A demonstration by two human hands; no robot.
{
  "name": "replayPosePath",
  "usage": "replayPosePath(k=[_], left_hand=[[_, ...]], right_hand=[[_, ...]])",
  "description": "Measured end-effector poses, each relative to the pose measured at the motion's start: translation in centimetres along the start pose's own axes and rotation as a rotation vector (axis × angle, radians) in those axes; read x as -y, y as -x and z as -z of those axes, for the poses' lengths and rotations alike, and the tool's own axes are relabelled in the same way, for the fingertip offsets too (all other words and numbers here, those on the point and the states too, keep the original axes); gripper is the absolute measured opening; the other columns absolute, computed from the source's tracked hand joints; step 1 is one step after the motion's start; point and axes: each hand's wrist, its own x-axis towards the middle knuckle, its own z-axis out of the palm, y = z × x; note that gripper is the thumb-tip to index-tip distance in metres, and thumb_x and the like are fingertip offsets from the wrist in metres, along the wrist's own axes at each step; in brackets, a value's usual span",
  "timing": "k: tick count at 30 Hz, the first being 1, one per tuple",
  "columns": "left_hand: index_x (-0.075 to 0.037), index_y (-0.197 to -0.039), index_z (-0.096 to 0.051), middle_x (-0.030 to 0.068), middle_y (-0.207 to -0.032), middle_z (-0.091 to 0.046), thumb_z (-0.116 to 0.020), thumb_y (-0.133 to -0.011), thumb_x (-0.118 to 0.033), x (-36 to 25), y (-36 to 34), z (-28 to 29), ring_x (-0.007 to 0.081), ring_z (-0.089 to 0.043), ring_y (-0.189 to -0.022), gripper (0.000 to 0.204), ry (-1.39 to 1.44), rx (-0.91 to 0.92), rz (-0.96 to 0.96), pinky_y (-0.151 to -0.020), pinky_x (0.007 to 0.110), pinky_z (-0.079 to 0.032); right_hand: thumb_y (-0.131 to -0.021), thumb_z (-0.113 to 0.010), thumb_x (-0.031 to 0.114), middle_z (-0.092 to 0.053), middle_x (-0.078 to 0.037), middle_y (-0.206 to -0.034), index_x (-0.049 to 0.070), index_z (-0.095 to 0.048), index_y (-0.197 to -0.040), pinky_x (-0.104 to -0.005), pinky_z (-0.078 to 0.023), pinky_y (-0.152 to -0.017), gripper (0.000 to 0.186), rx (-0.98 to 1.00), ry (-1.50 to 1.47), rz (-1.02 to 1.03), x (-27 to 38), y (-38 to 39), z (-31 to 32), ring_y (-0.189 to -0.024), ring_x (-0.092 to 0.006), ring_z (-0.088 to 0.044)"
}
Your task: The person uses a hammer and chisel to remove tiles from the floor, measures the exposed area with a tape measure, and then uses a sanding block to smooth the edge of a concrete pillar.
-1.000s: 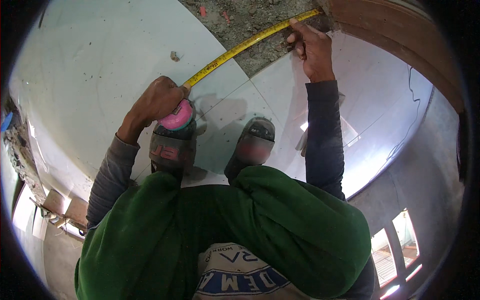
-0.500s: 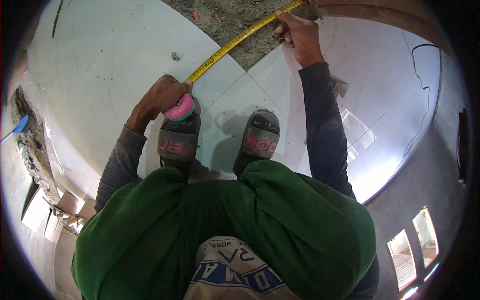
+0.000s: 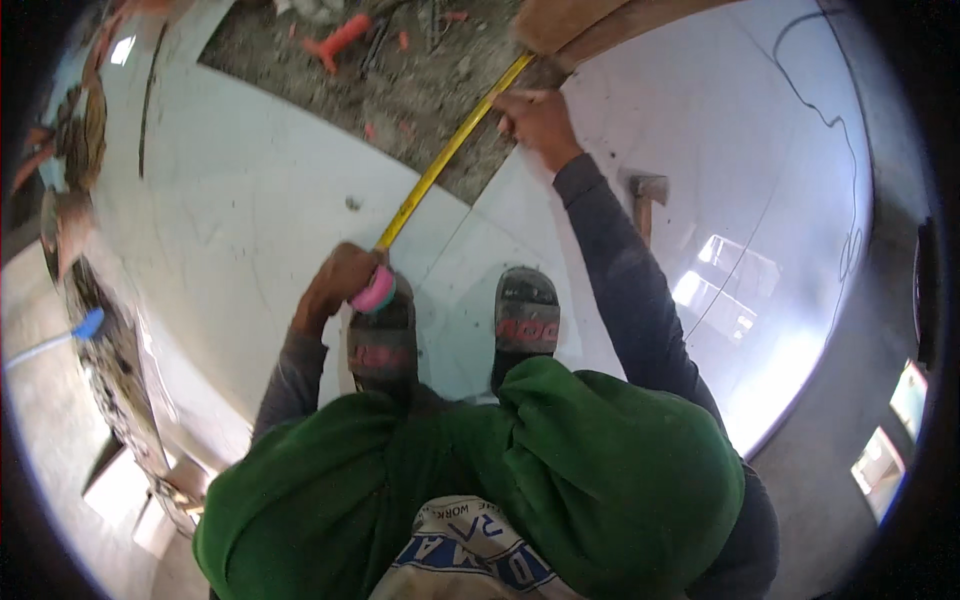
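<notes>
Wht tile floor (image 3: 260, 215) fills most of the view around you, w/ a patch of bare, gravelly dirt (image 3: 330, 105) cut into it up top. Your grn trousers (image 3: 630, 460) take up the bottom, knees bent. A brn wooden board (image 3: 580, 25) sits at the dirt's upper R edge.

Your yel tape measure (image 3: 433, 178) is drawn out in front of you: long axis on a diag, from the pink-and-teal case (image 3: 374, 290) at lower L, across the tile edge, over the dirt, far end pointing upper R, right by the board; can't tell if it touches.

Your blk slide sandals (image 3: 528, 320) are apart on the tile, toes fwd; the case is at the L toe.

L hand (image 3: 341, 278): fingers closed round the case, at the blade's mouth. R hand (image 3: 540, 125): fingertips at the blade nr its far end, other fingers curled; can't tell if pinching or just pressing.

R of your R forearm, a hatchet-like tool (image 3: 649, 190) w/ wooden handle lies on the tile. Up top, an orange-red branched piece (image 3: 340, 42) lies on the dirt.
</notes>
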Motion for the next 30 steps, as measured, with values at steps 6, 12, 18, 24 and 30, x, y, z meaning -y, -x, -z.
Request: replayPosePath(k=[6, 12, 18, 24, 30], left_hand=[[0.008, -0.079, -0.067, 0.0238, -0.066, -0.062, -0.056, -0.103, -0.031, -1.6, -1.0, 0.6, 0.0314, -0.062, -0.061, 0.047, 0.293, 0.006, 0.294, -0.063, 0.048, -0.047], [0.0, -0.094, -0.072, 0.0219, -0.079, -0.068, -0.058, -0.1, -0.026, -1.7, -0.4, 1.4, 0.0317, -0.064, -0.073, 0.03, 0.182, 0.023, 0.196, -0.074, 0.046, -0.051], [0.001, -0.089, -0.074, 0.0145, -0.067, -0.063, -0.048, -0.109, -0.042, -2.8, -0.3, 2.1, 0.0182, -0.058, -0.061, 0.054, 0.549, 0.092, 0.352, -0.065, 0.039, -0.05], [0.005, -0.117, -0.068, 0.0033, -0.079, -0.063, -0.04, -0.11, -0.059, -5.8, 3.1, 3.8, 0.0103, -0.056, -0.073, 0.07, 1.37, -0.032, 0.411, -0.07, 0.026, -0.045], [0.002, -0.13, -0.064, 0.0121, -0.108, -0.068, -0.04, -0.109, -0.063, -2.4, 4.0, 2.5, 0.0187, -0.063, -0.097, 0.073, 0.573, -0.609, 0.024, -0.089, 0.036, -0.051]], right_hand=[[-0.094, -0.077, 0.028, -0.065, -0.002, -0.061, -0.001, -0.079, -0.086, -0.0282, -0.038, -0.049, 0.03, -0.023, -0.008, 0.009, 0.4, 0.8, 1.2, -0.049, -0.0056, -0.046], [-0.094, -0.077, 0.027, -0.066, -0.002, -0.061, -0.002, -0.081, -0.096, -0.0285, -0.039, -0.049, 0.029, -0.041, 0.062, 0.034, 0.0, -0.1, 0.3, -0.05, -0.0053, -0.046], [-0.095, -0.075, 0.027, -0.068, -0.002, -0.067, -0.001, -0.079, -0.097, -0.026, -0.04, -0.049, 0.028, 0.036, -0.114, -0.053, 0.5, 0.9, 1.7, -0.049, -0.0054, -0.05], [-0.098, -0.073, 0.031, -0.068, -0.001, -0.071, 0.004, -0.076, -0.09, -0.0251, -0.042, -0.05, 0.029, 0.515, -0.23, -0.18, 2.9, 8.2, -5.6, -0.054, -0.0047, -0.053], [-0.098, -0.071, 0.045, -0.068, -0.003, -0.073, 0.002, -0.075, -0.089, -0.0265, -0.047, -0.052, 0.044, 0.57, -0.156, -0.215, 2.0, 12.7, -8.1, -0.055, -0.0076, -0.057]])
